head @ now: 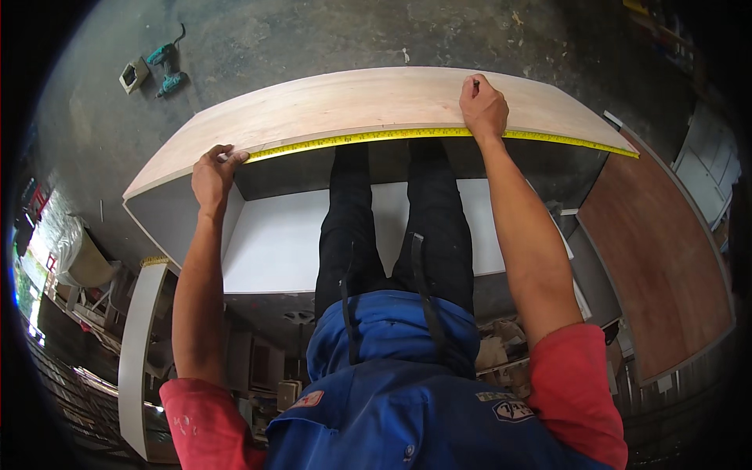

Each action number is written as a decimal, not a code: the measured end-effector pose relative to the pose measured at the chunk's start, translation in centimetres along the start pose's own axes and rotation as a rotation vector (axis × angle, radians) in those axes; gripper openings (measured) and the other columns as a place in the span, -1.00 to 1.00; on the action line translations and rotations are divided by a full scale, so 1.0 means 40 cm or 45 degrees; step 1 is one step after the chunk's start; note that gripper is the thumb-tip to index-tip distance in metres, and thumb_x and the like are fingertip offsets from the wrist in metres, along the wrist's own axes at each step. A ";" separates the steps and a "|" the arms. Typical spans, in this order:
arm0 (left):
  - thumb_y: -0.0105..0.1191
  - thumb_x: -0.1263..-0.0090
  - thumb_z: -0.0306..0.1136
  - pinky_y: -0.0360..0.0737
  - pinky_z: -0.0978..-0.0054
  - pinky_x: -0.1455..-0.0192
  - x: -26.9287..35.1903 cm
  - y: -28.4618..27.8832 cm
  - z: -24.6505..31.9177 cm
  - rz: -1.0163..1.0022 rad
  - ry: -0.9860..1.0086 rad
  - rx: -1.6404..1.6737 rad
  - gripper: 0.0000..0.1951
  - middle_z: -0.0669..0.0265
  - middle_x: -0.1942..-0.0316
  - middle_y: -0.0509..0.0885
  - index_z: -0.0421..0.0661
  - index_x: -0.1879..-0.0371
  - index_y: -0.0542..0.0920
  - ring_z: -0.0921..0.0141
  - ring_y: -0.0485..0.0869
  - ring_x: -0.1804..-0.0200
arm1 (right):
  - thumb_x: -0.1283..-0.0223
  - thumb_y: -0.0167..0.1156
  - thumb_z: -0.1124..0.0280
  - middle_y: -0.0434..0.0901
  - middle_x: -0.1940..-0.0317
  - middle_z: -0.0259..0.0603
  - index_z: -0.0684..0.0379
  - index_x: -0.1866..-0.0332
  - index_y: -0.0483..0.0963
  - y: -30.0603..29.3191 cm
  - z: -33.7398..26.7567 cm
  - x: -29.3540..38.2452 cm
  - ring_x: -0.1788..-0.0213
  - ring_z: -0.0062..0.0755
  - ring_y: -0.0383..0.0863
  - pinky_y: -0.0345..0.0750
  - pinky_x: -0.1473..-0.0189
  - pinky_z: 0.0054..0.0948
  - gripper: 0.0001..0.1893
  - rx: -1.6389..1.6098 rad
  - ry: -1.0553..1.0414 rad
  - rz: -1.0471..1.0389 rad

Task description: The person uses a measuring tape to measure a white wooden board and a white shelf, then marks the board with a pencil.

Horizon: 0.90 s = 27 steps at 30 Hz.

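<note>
A yellow tape measure blade (352, 138) lies along the near edge of a pale plywood panel (329, 106). The thumb and fingers of my left hand (212, 177) pinch the blade's left end at that edge. Over the panel, right of its middle, is my right hand (486, 110), fingers curled around a small dark pen-like object (476, 86), mostly hidden by the fist. My right wrist crosses the blade. To the right, the blade runs on past the panel's corner. The panel forms one side of a box-shaped cabinet carcass with a white inner panel (273, 241); my legs stand within it.
Teal cordless drills (167, 61) lie on the concrete floor (282, 41) at upper left, beside an off-white hexagonal piece (134, 75). A large brown board (658, 258) stands at right. A narrow white panel (138, 352) and a plastic-wrapped chair (88, 252) are at left.
</note>
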<state>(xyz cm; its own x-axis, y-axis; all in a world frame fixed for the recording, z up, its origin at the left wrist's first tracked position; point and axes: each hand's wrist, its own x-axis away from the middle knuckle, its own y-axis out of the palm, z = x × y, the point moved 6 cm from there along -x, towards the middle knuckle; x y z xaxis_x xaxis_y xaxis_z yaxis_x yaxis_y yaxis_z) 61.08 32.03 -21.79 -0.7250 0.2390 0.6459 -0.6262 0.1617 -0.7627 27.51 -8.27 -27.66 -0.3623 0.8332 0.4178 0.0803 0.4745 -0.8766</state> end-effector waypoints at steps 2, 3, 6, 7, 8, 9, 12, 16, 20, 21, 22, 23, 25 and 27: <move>0.45 -0.12 0.12 0.66 0.25 0.11 -0.004 0.002 -0.004 0.002 -0.002 -0.014 -0.47 0.14 0.32 0.81 0.01 0.03 0.81 0.17 0.79 0.22 | -0.39 0.08 0.12 0.76 0.34 -0.06 0.02 0.12 0.66 -0.001 0.000 0.000 0.21 0.16 0.74 0.64 0.09 0.00 -0.72 0.003 -0.013 0.001; 0.45 -0.12 0.12 0.66 0.25 0.11 -0.005 0.003 0.004 0.003 0.008 -0.034 -0.46 0.14 0.32 0.81 0.01 0.02 0.80 0.17 0.79 0.23 | -0.39 0.08 0.12 0.76 0.34 -0.06 0.03 0.12 0.66 -0.003 0.003 -0.002 0.21 0.16 0.74 0.63 0.10 0.00 -0.72 0.003 -0.014 0.007; 0.45 -0.12 0.10 0.66 0.24 0.10 -0.006 0.003 0.008 -0.008 -0.021 -0.011 -0.46 0.13 0.35 0.80 0.00 0.02 0.80 0.17 0.79 0.23 | -0.39 0.09 0.12 0.76 0.35 -0.06 0.03 0.13 0.66 -0.004 0.002 -0.004 0.23 0.16 0.74 0.63 0.11 0.01 -0.73 0.008 -0.039 0.011; 0.45 -0.13 0.10 0.66 0.24 0.10 -0.005 0.003 0.006 0.001 -0.020 -0.013 -0.46 0.13 0.35 0.80 -0.01 0.01 0.80 0.18 0.79 0.23 | -0.39 0.09 0.12 0.76 0.35 -0.06 0.03 0.13 0.66 -0.004 -0.002 -0.003 0.23 0.16 0.74 0.63 0.11 0.01 -0.73 0.015 -0.065 0.005; 0.45 -0.13 0.09 0.65 0.24 0.12 -0.003 0.004 0.004 0.014 -0.015 -0.004 -0.47 0.14 0.37 0.79 -0.01 0.02 0.80 0.19 0.78 0.26 | -0.39 0.09 0.13 0.76 0.36 -0.05 0.03 0.14 0.66 -0.004 -0.002 -0.001 0.23 0.16 0.74 0.63 0.11 0.02 -0.73 0.013 -0.066 0.001; 0.45 -0.13 0.09 0.65 0.24 0.12 -0.002 0.006 -0.001 0.020 -0.039 0.016 -0.47 0.14 0.37 0.79 -0.01 0.02 0.80 0.19 0.78 0.26 | -0.39 0.09 0.13 0.75 0.36 -0.05 0.04 0.14 0.65 -0.005 -0.004 -0.002 0.24 0.16 0.74 0.63 0.12 0.02 -0.73 0.011 -0.070 0.000; 0.43 -0.15 0.08 0.61 0.26 0.14 0.001 0.010 -0.007 0.079 -0.018 0.036 -0.49 0.16 0.42 0.78 0.02 0.01 0.80 0.24 0.76 0.30 | -0.38 0.10 0.14 0.75 0.37 -0.05 0.06 0.15 0.65 -0.008 -0.019 0.000 0.24 0.16 0.74 0.63 0.12 0.03 -0.73 0.022 -0.119 -0.011; 0.37 -0.18 0.15 0.63 0.22 0.04 0.004 0.022 -0.042 0.164 -0.028 0.028 -0.48 0.14 0.30 0.81 0.07 -0.01 0.79 0.16 0.78 0.16 | -0.37 0.09 0.14 0.75 0.37 -0.04 0.07 0.14 0.66 -0.001 -0.029 0.007 0.23 0.16 0.74 0.61 0.10 0.01 -0.72 -0.010 -0.169 -0.036; 0.35 -0.21 0.15 0.60 0.24 0.04 0.008 0.030 -0.047 0.214 -0.037 0.033 -0.47 0.14 0.28 0.77 0.09 -0.07 0.77 0.20 0.74 0.17 | -0.36 0.09 0.14 0.75 0.36 -0.02 0.09 0.15 0.67 0.001 -0.030 0.009 0.20 0.16 0.74 0.60 0.09 0.01 -0.71 -0.038 -0.188 -0.050; 0.35 -0.23 0.14 0.58 0.31 0.15 0.011 0.029 -0.046 0.281 0.005 0.014 -0.47 0.19 0.42 0.75 0.08 -0.09 0.77 0.31 0.71 0.32 | -0.36 0.09 0.14 0.75 0.36 -0.02 0.10 0.16 0.67 0.000 -0.030 0.009 0.20 0.15 0.74 0.60 0.09 0.01 -0.70 -0.060 -0.194 -0.036; 0.35 -0.23 0.14 0.58 0.31 0.15 0.014 0.030 -0.033 0.283 -0.008 0.032 -0.47 0.19 0.42 0.75 0.08 -0.09 0.77 0.31 0.71 0.32 | -0.36 0.09 0.14 0.75 0.36 -0.02 0.10 0.16 0.67 -0.002 -0.026 0.005 0.20 0.15 0.74 0.60 0.09 0.01 -0.70 -0.048 -0.213 -0.037; 0.34 -0.21 0.15 0.59 0.25 0.02 0.013 0.036 -0.024 0.236 -0.064 0.067 -0.47 0.14 0.26 0.77 0.10 -0.09 0.77 0.20 0.73 0.14 | -0.36 0.09 0.15 0.75 0.35 -0.02 0.11 0.17 0.67 -0.004 -0.021 0.001 0.20 0.16 0.73 0.60 0.08 0.01 -0.70 -0.040 -0.215 -0.031; 0.34 -0.20 0.16 0.60 0.19 -0.12 0.017 0.042 -0.041 0.198 -0.129 0.105 -0.46 0.09 0.09 0.80 0.12 -0.09 0.77 0.10 0.74 -0.04 | -0.36 0.09 0.15 0.75 0.35 -0.02 0.12 0.17 0.67 -0.005 -0.023 0.005 0.20 0.16 0.73 0.60 0.08 0.01 -0.70 -0.038 -0.232 -0.027; 0.33 -0.22 0.17 0.60 0.21 -0.14 0.018 0.044 -0.044 0.229 -0.104 0.076 -0.46 0.09 0.05 0.79 0.11 -0.10 0.76 0.10 0.74 -0.06 | -0.36 0.10 0.16 0.75 0.35 -0.02 0.13 0.19 0.67 -0.005 -0.024 0.005 0.19 0.17 0.73 0.60 0.08 0.02 -0.70 -0.055 -0.227 -0.015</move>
<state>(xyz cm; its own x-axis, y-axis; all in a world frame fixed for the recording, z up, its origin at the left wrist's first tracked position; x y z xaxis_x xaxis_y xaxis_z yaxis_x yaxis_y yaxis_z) 59.98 34.18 -22.72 -0.8461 0.1801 0.5018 -0.4986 0.0655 -0.8643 28.30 -7.92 -27.16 -0.5222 0.7656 0.3757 0.1135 0.4990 -0.8591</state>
